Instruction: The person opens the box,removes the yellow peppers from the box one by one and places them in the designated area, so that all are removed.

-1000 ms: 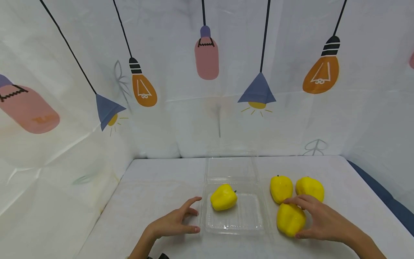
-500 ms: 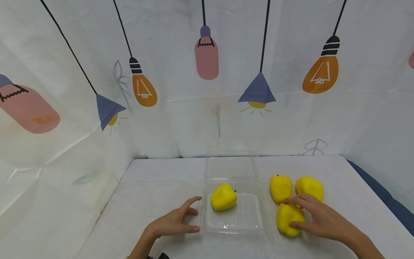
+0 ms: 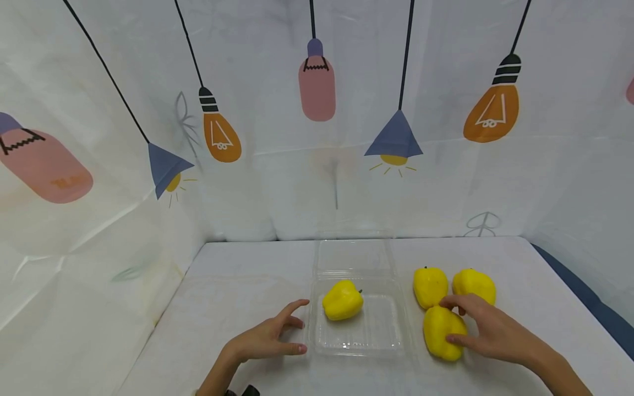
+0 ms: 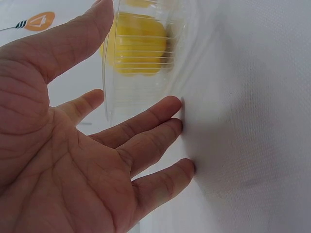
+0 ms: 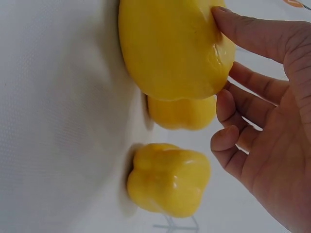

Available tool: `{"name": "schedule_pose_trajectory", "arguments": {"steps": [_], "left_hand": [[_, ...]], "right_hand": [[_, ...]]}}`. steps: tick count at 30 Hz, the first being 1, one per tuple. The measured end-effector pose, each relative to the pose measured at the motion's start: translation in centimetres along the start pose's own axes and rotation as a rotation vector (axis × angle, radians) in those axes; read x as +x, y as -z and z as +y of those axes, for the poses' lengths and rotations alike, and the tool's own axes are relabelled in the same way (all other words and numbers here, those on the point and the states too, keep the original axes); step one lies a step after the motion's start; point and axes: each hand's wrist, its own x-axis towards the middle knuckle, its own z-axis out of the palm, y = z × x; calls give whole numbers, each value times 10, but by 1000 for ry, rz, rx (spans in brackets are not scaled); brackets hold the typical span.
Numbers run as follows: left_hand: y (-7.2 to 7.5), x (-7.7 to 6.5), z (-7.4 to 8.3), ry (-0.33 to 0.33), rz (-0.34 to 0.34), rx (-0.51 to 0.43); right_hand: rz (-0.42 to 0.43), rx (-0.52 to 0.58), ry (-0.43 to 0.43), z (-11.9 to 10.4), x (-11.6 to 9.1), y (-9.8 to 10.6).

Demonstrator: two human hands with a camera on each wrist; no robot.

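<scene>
Lying on the table at the right, a yellow bell pepper [image 3: 442,334] is pinched by my right hand [image 3: 500,333]. The thumb presses its near side, and the index finger reaches its far end. In the right wrist view, the other fingers bend loosely beside the pepper [image 5: 170,46]. Two more yellow peppers, one [image 3: 430,287] and another [image 3: 475,285], stand just behind it. A clear plastic clamshell box [image 3: 359,352] lies with its lid back, one yellow pepper [image 3: 343,300] inside. My left hand [image 3: 267,336] is at the box's left edge, fingers spread, fingertips on the table.
A white-covered table [image 3: 238,275] carries everything. The box's transparent lid [image 3: 354,257] lies toward the back edge. Behind and to the left hangs a white curtain [image 3: 277,192] printed with lamps and bulbs. Dark blue fabric [image 3: 589,291] shows past the right table edge.
My right thumb has moved from the pepper's near right edge onto its side. The index finger has shifted slightly at the far end. My left hand has stayed in place.
</scene>
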Motion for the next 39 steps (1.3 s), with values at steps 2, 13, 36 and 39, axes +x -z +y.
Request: {"name": "schedule_pose_trajectory", "arguments": {"steps": [2, 13, 36, 39], "left_hand": [[0, 0, 0, -2, 0, 1], [0, 0, -1, 10, -3, -5], [0, 1, -2, -5, 3, 0], [0, 1, -2, -4, 4, 5]], "right_hand": [[-5, 13, 13, 2, 0, 1], [19, 60, 129, 7, 0, 0], [21, 23, 90, 2, 0, 2], [35, 13, 69, -1, 1, 2]]}}
